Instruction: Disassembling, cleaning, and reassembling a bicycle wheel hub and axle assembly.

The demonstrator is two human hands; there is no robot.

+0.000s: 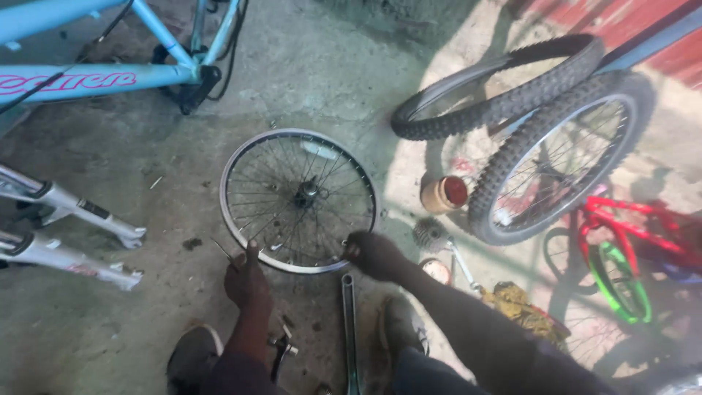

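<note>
Bare wheel rim [241, 157] gripped by both: left hand [246, 281] and right hand [373, 254] clenched on it.

A: Place type?

B: Bicycle repair spot, rough and informal, set on a bare concrete floor [351, 66] that is stained and dusty.

A: Evidence?

B: A bare spoked wheel [298, 199] without a tyre lies flat on the ground. A light blue bicycle frame [110, 77] stands at top left, and white fork legs [73, 208] poke in from the left edge. Two knobby-tyred wheels [556, 146] lean at right, beside a small red and green bicycle [621, 249].

A: Tools?

B: A long wrench [349, 329] lies on the floor, near a loose gear cluster [430, 234] and a small open tin [444, 194]. A dirty rag [515, 303] is near them.

A: Light?

B: Sun and shade, patchy.
</note>
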